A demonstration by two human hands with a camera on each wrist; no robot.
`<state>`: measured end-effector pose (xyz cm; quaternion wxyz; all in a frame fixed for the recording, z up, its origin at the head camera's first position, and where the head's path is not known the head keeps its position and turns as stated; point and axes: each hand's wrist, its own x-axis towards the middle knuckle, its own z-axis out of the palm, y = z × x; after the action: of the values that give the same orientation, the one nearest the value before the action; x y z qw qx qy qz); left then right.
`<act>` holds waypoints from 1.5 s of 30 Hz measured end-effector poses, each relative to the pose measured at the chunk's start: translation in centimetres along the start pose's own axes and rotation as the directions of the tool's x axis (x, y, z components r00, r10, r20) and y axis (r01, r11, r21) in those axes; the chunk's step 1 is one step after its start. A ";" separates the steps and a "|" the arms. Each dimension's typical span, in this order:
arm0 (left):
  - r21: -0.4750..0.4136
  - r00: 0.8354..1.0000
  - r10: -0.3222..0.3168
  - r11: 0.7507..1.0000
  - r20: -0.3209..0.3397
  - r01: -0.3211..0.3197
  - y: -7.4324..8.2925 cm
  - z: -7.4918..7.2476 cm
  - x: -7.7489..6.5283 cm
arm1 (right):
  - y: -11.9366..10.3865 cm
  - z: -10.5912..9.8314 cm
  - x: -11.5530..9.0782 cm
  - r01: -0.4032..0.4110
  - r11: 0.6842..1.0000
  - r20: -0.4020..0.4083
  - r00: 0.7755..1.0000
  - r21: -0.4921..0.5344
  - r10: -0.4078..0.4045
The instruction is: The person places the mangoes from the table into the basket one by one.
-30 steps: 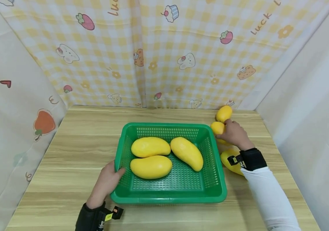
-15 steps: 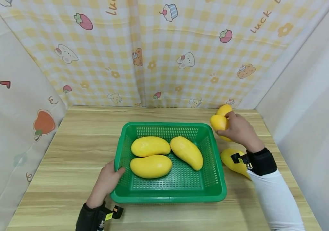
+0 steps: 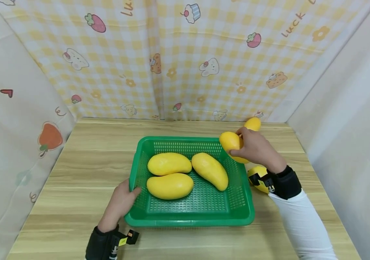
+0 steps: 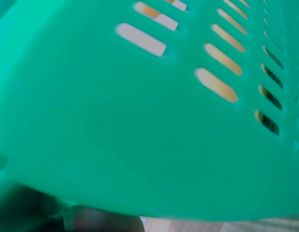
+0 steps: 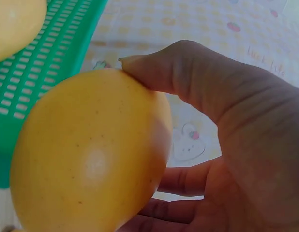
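Note:
A green perforated basket (image 3: pixel 185 223) sits on the table with three yellow mangoes (image 3: pixel 170 186) inside. My left hand (image 3: pixel 122 200) grips the basket's left side, thumb over the rim; in the left wrist view the green basket wall (image 4: pixel 115 135) fills nearly everything. My right hand (image 3: pixel 257 146) holds another mango (image 3: pixel 231 141) over the basket's back right corner. From the right wrist view, thumb and fingers lie around this mango (image 5: pixel 91 150), close beside the basket wall. Below my right wrist lies a further mango (image 3: pixel 257 173), partly covered by the wrist strap.
One more yellow fruit (image 3: pixel 253 124) lies at the back right, near the patterned cloth (image 3: pixel 185 72) behind the table. White cloth walls (image 3: pixel 350 126) stand on both sides. The wooden tabletop (image 3: pixel 74 180) extends to the left of the basket.
My right hand has lifted the mango from the table right of the basket and carried it left, over the rim. My left hand stays on the basket.

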<state>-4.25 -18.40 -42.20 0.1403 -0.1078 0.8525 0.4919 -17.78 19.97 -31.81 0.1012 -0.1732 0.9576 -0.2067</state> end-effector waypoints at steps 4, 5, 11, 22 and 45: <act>-0.008 1.000 0.001 1.000 0.000 -0.001 0.1 -0.1 -0.1 | -1.3 0.2 0.0 0.017 1.000 0.016 1.000 -0.013 -0.017; -0.008 1.000 0.001 1.000 0.000 -0.001 0.1 -0.1 -0.2 | -1.6 0.3 0.0 0.023 1.000 0.022 1.000 -0.017 -0.023; -0.019 1.000 -0.004 1.000 0.003 0.004 0.2 -0.2 -0.2 | -3.0 1.6 -0.3 0.041 0.998 0.069 0.997 -0.057 -0.037; -0.024 1.000 0.004 1.000 0.003 -0.004 0.1 -0.1 -0.2 | -4.7 4.4 -0.9 0.066 0.992 0.145 0.988 -0.109 -0.050; -0.027 1.000 0.012 1.000 0.004 -0.011 0.0 -0.3 -0.1 | -5.7 8.0 -1.4 0.086 0.982 0.240 0.970 -0.166 -0.044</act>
<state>-4.20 -18.61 -42.02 0.1377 -0.1038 0.8461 0.5043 -12.70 12.77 -36.36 0.1916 -0.2360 0.9471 -0.1029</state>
